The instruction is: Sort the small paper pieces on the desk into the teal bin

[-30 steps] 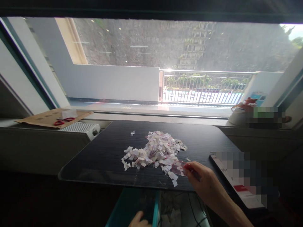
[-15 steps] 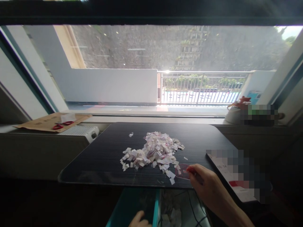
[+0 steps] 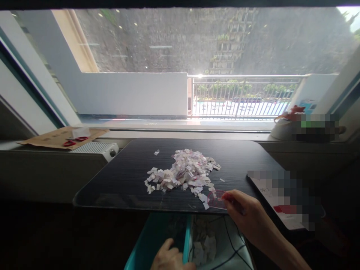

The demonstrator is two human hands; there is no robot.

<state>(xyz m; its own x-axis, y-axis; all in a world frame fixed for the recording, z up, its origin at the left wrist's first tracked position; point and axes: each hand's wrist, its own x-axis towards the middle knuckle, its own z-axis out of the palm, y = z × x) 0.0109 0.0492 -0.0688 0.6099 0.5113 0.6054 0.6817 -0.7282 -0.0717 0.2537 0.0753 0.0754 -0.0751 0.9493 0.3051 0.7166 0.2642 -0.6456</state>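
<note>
My right hand (image 3: 247, 208) pinches a clear, pink-tinted plastic sheet (image 3: 216, 198) with a curved edge. The sheet is at the front edge of the black tabletop (image 3: 112, 187), touching or just over a few paper scraps. Behind it and to its left lies a heap of small torn or cut paper scraps (image 3: 188, 167), mostly white with pinkish marks. Below the table edge, my left hand (image 3: 170, 257) is closed at the near end of a teal bin (image 3: 140, 245), fingers curled on its rim. The bin's inside is dark.
Right of the bin, a pale container (image 3: 219, 258) holds paper scraps, with black cables (image 3: 229, 234) across it. A phone (image 3: 270, 198) lies at the table's right. Red-handled scissors (image 3: 70, 143) rest on brown paper (image 3: 42, 139) on the left ledge, near a white heater (image 3: 95, 148).
The view has tilted down slightly, so the table sits higher in the picture and more of my left hand shows. My right hand still holds the plastic sheet in nearly the same place.
</note>
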